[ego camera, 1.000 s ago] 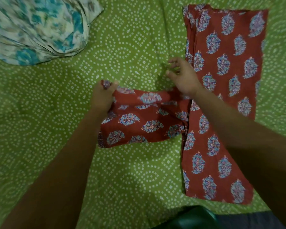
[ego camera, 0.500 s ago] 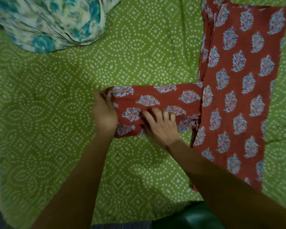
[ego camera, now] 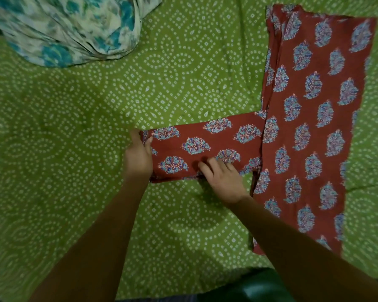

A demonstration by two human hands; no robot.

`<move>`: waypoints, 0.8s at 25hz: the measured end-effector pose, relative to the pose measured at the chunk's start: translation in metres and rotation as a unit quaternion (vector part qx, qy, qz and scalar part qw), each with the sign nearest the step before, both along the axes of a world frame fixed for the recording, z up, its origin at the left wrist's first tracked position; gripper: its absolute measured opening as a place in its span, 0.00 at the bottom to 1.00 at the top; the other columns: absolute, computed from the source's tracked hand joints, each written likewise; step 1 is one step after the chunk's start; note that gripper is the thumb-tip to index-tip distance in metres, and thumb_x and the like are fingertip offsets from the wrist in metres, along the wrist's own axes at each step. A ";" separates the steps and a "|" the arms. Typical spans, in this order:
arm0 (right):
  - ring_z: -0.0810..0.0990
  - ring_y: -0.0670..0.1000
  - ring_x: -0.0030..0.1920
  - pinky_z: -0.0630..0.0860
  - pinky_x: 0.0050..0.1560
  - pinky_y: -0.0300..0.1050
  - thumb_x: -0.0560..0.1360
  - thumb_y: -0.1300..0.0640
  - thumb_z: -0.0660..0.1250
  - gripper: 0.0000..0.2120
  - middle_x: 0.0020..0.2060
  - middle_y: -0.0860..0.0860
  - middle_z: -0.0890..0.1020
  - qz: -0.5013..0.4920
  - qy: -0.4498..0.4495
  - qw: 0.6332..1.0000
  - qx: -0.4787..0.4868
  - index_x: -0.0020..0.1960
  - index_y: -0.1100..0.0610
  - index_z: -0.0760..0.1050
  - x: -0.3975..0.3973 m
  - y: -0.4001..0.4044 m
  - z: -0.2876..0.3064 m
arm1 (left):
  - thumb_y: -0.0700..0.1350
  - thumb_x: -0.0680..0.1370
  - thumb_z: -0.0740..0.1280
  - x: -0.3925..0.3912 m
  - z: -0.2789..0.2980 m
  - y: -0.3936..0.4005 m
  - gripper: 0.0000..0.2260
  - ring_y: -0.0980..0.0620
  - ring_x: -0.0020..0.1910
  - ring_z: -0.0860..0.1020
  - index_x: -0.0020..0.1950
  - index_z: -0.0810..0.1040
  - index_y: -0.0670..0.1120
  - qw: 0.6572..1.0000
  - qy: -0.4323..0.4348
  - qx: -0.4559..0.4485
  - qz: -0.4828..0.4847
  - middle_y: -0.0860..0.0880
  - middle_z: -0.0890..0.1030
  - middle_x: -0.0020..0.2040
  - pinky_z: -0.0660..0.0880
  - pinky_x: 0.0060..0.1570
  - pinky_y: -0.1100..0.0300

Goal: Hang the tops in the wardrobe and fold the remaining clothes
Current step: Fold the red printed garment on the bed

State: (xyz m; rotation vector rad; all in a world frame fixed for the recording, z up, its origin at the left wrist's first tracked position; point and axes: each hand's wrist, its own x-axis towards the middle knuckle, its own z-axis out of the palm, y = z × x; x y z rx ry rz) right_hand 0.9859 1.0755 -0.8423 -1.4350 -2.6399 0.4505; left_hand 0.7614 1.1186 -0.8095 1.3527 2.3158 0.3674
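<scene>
A rust-red cotton garment printed with blue leaf motifs (ego camera: 310, 127) lies flat on a green bedsheet patterned with white dotted rings (ego camera: 74, 171). Its main panel runs lengthwise away from the person, its long axis near-to-far. From the panel's left edge, about midway along, one sleeve (ego camera: 205, 147) sticks out sideways, its long axis crosswise, its cuff end pointing left.

The left hand (ego camera: 138, 155) holds that cuff end, thumb on top of the cloth and fingers curled round the edge in a pinching grip. The right hand (ego camera: 223, 182) rests on the sleeve's near edge, fingers bent onto the fabric; whether they press flat or nip a fold is hard to tell.

Far to the left of the red garment, a crumpled cream and teal floral cloth (ego camera: 70, 29) lies heaped.
</scene>
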 end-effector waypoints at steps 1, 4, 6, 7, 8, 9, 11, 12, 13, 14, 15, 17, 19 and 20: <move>0.80 0.59 0.48 0.77 0.47 0.54 0.68 0.63 0.67 0.26 0.53 0.58 0.76 0.012 0.011 0.999 -0.033 0.65 0.59 0.66 0.002 0.001 0.000 | 0.51 0.82 0.58 0.001 -0.002 -0.001 0.20 0.34 0.46 0.78 0.68 0.65 0.40 0.999 0.024 -0.014 0.016 0.35 0.79 0.50 0.69 0.39 0.50; 0.77 0.58 0.57 0.75 0.57 0.56 0.76 0.55 0.59 0.21 0.61 0.58 0.76 -0.015 0.045 0.999 -0.024 0.68 0.59 0.67 0.022 0.020 0.004 | 0.55 0.81 0.58 0.004 -0.011 -0.007 0.23 0.36 0.55 0.76 0.68 0.65 0.40 0.994 0.070 -0.029 0.080 0.38 0.73 0.60 0.73 0.45 0.45; 0.67 0.57 0.70 0.63 0.70 0.58 0.81 0.49 0.53 0.24 0.70 0.58 0.68 -0.173 0.018 0.985 0.007 0.74 0.60 0.62 0.046 0.038 0.004 | 0.59 0.80 0.58 0.003 -0.018 -0.013 0.26 0.37 0.59 0.73 0.65 0.68 0.38 0.984 0.075 -0.021 0.158 0.38 0.71 0.62 0.69 0.54 0.45; 0.57 0.56 0.75 0.52 0.75 0.56 0.82 0.45 0.48 0.29 0.75 0.57 0.60 -0.249 -0.030 0.968 -0.019 0.77 0.60 0.55 0.056 0.045 0.003 | 0.61 0.79 0.57 0.003 -0.021 -0.017 0.27 0.37 0.60 0.72 0.62 0.70 0.38 0.980 0.085 -0.026 0.180 0.37 0.72 0.61 0.66 0.58 0.47; 0.48 0.55 0.77 0.43 0.76 0.56 0.81 0.40 0.43 0.33 0.77 0.56 0.51 -0.297 -0.094 0.949 -0.058 0.78 0.61 0.47 0.061 0.049 0.002 | 0.63 0.78 0.57 0.004 -0.022 -0.023 0.28 0.38 0.59 0.71 0.58 0.73 0.38 0.978 0.099 -0.040 0.177 0.37 0.74 0.59 0.63 0.60 0.48; 0.41 0.55 0.77 0.39 0.76 0.56 0.79 0.35 0.38 0.37 0.78 0.56 0.44 -0.313 -0.153 0.932 -0.097 0.78 0.61 0.41 0.057 0.049 0.000 | 0.65 0.77 0.58 0.004 -0.023 -0.029 0.28 0.38 0.59 0.72 0.54 0.75 0.39 0.981 0.105 -0.050 0.157 0.37 0.75 0.56 0.62 0.61 0.49; 0.34 0.57 0.75 0.38 0.75 0.58 0.76 0.32 0.32 0.41 0.76 0.58 0.35 -0.273 -0.191 0.930 -0.154 0.76 0.62 0.33 0.025 0.042 -0.002 | 0.66 0.75 0.62 0.001 -0.027 -0.039 0.29 0.39 0.56 0.73 0.51 0.76 0.39 0.988 0.080 -0.053 0.117 0.38 0.77 0.52 0.65 0.59 0.49; 0.32 0.58 0.75 0.37 0.75 0.58 0.76 0.31 0.32 0.42 0.75 0.58 0.33 -0.230 -0.163 0.943 -0.177 0.75 0.61 0.30 0.001 0.037 -0.001 | 0.65 0.74 0.63 -0.001 -0.026 -0.041 0.28 0.39 0.54 0.75 0.51 0.77 0.39 0.992 0.041 -0.045 0.111 0.39 0.78 0.51 0.67 0.57 0.49; 0.30 0.57 0.74 0.36 0.75 0.58 0.76 0.31 0.34 0.41 0.74 0.57 0.31 -0.172 -0.113 0.957 -0.206 0.75 0.60 0.30 -0.024 0.030 0.002 | 0.63 0.74 0.65 -0.004 -0.030 -0.042 0.26 0.39 0.52 0.77 0.52 0.77 0.39 0.994 -0.010 -0.031 0.107 0.39 0.79 0.50 0.70 0.53 0.51; 0.30 0.55 0.74 0.36 0.75 0.58 0.77 0.32 0.38 0.40 0.75 0.55 0.32 -0.104 -0.054 0.964 -0.239 0.76 0.58 0.31 -0.047 0.023 0.004 | 0.60 0.76 0.66 -0.005 -0.028 -0.042 0.23 0.40 0.52 0.78 0.54 0.77 0.39 0.992 -0.067 -0.019 0.108 0.40 0.80 0.50 0.71 0.50 0.52; 0.32 0.54 0.75 0.38 0.75 0.58 0.78 0.34 0.42 0.38 0.76 0.53 0.35 -0.044 0.004 0.959 -0.280 0.77 0.56 0.34 -0.068 0.018 0.009 | 0.56 0.77 0.66 -0.007 -0.028 -0.040 0.20 0.40 0.53 0.79 0.56 0.77 0.39 0.986 -0.117 -0.018 0.115 0.39 0.81 0.52 0.72 0.51 0.53; 0.40 0.51 0.77 0.43 0.76 0.55 0.80 0.39 0.48 0.33 0.78 0.50 0.44 -0.015 0.146 0.908 -0.393 0.79 0.53 0.44 -0.089 0.018 0.027 | 0.54 0.76 0.66 -0.007 -0.018 -0.031 0.18 0.41 0.52 0.80 0.56 0.75 0.41 0.978 -0.171 0.009 0.121 0.39 0.80 0.53 0.75 0.54 0.47; 0.57 0.50 0.75 0.53 0.76 0.50 0.80 0.41 0.53 0.28 0.76 0.50 0.60 -0.190 0.354 0.777 -0.484 0.76 0.53 0.60 -0.074 0.030 0.058 | 0.53 0.74 0.68 0.006 0.003 -0.017 0.14 0.41 0.49 0.79 0.51 0.73 0.44 0.973 -0.181 0.074 0.124 0.41 0.80 0.50 0.76 0.53 0.45; 0.66 0.50 0.72 0.59 0.73 0.50 0.79 0.40 0.55 0.28 0.72 0.51 0.67 -0.262 0.443 0.695 -0.503 0.73 0.54 0.66 -0.050 0.035 0.075 | 0.51 0.74 0.69 0.023 0.020 -0.010 0.13 0.42 0.48 0.79 0.51 0.73 0.44 0.975 -0.157 0.109 0.112 0.44 0.79 0.49 0.76 0.52 0.48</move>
